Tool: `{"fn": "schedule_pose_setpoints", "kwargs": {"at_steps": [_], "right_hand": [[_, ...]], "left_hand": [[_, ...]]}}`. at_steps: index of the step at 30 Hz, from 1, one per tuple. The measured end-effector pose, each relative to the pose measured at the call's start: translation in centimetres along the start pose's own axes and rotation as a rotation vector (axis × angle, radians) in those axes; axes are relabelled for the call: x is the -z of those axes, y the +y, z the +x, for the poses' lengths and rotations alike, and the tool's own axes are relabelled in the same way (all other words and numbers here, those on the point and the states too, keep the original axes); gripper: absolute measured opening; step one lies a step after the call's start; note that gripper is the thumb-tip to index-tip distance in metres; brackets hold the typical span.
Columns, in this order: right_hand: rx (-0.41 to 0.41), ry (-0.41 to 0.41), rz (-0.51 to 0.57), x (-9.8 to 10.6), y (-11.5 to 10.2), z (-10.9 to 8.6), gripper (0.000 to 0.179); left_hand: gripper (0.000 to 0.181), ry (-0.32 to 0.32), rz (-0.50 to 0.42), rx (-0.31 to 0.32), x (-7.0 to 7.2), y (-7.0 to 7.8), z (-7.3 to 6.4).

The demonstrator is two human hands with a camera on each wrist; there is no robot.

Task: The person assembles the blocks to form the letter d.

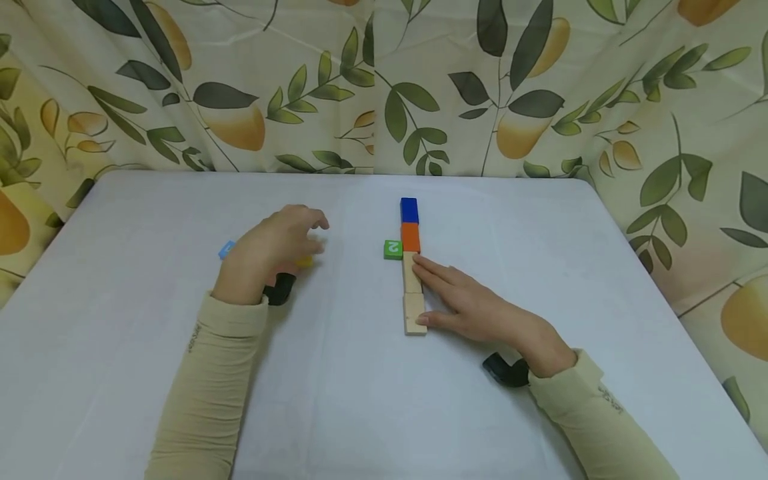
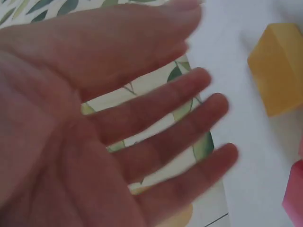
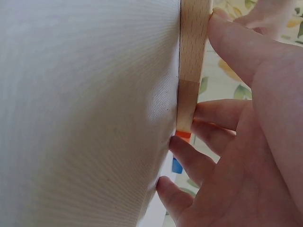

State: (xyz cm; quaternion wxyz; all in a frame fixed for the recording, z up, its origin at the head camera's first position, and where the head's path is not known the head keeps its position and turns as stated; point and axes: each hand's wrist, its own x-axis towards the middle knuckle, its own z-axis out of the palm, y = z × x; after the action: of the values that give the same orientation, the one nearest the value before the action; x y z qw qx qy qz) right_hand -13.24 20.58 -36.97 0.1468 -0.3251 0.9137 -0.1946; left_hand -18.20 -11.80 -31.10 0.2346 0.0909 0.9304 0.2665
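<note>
A straight column of blocks runs away from me: two plain wooden blocks [image 1: 414, 317], then an orange block [image 1: 411, 237] and a dark blue block [image 1: 409, 210] at the far end. Against the column's left side sits a green block [image 1: 393, 251] marked 2. My right hand [image 1: 480, 307] touches the wooden blocks from the right, thumb on the nearer one, fingertips at the farther one. Left of the column, my left hand [image 1: 270, 243] holds nothing, above a yellow block [image 2: 279, 68] and a pink block [image 2: 294, 194]. A light blue block [image 1: 226, 250] is partly hidden behind it.
The blocks lie on a white-covered table [image 1: 360, 400]. Behind its far edge hangs a leaf-and-fruit patterned curtain [image 1: 438, 40]. A black piece [image 1: 507, 370] sticks out at the right wrist, another [image 1: 280, 289] at the left.
</note>
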Motion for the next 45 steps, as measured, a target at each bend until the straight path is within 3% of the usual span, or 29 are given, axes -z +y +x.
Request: {"fn": "schedule_pose_setpoints", "kwargs": {"at_steps": [6, 15, 26, 32, 40, 45], "right_hand": [[-0.006, -0.007, -0.008, 0.0, 0.1, 0.1, 0.084], [-0.005, -0.004, 0.001, 0.0, 0.2, 0.0, 0.084], [0.005, 0.006, -0.005, 0.0, 0.3, 0.0, 0.083], [0.005, 0.007, -0.004, 0.1, 0.2, -0.1, 0.083], [0.002, 0.006, -0.005, 0.0, 0.1, -0.1, 0.083], [0.001, 0.005, -0.006, 0.0, 0.1, -0.1, 0.083]], "left_hand": [[0.043, -0.087, -0.074, 0.121, 0.2, -0.2, -0.1], [0.047, -0.088, 0.01, 0.113, -0.1, -0.5, 0.4], [0.04, -0.087, -0.007, 0.106, -0.2, -0.6, 0.7], [0.037, -0.081, 0.02, 0.045, -0.6, -0.5, 1.1], [0.037, 0.018, 0.167, -0.109, -1.3, -0.4, 2.2], [0.037, 0.062, 0.219, -0.157, -1.9, 0.0, 2.8]]}}
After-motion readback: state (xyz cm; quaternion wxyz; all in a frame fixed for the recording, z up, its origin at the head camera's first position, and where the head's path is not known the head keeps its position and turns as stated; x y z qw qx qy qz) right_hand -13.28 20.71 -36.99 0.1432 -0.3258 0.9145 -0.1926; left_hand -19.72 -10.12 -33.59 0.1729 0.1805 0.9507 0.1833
